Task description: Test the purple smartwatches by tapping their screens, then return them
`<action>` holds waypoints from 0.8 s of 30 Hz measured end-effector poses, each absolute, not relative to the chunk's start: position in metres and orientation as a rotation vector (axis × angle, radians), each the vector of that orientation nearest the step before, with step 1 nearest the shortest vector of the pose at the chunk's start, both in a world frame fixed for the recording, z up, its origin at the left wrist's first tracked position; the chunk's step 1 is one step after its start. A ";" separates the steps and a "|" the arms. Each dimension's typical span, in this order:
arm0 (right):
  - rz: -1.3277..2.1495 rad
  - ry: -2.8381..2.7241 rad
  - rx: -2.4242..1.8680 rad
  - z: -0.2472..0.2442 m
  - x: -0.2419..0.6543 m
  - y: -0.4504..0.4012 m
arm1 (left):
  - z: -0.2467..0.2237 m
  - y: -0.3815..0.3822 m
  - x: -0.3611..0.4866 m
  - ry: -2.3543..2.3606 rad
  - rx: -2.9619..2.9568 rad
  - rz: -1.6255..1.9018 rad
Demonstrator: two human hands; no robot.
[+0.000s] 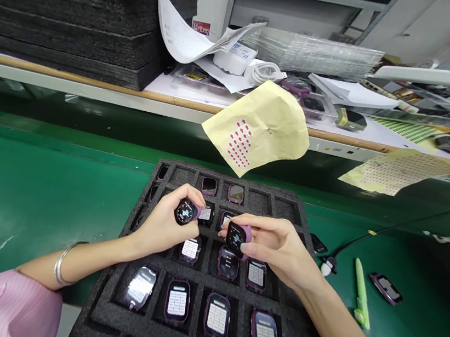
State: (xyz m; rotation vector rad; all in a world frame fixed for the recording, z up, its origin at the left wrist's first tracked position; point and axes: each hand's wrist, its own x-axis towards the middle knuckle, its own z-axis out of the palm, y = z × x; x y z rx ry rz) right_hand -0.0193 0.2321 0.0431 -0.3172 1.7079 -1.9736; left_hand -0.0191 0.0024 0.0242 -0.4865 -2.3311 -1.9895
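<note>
My left hand grips a purple smartwatch body whose dark face shows a lit dial. In my right hand is another purple watch body, its lit screen tilted towards me, held between thumb and fingers. Both hands are above a black foam tray with square compartments. Several watch bodies lie in it, face up; the front row includes one with a bright white screen and one with a grid of white keys. Some back compartments hold no watch. My hands hide part of the middle rows.
Black foam stacks stand on the shelf at back left. Yellow sticker sheets hang over its edge. Right of the tray, a green pen, a purple watch frame and a black cable lie on the green mat.
</note>
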 end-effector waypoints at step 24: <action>-2.017 1.673 -0.519 0.051 -0.017 0.237 | 0.034 -0.001 -0.008 -2.224 -0.513 -2.101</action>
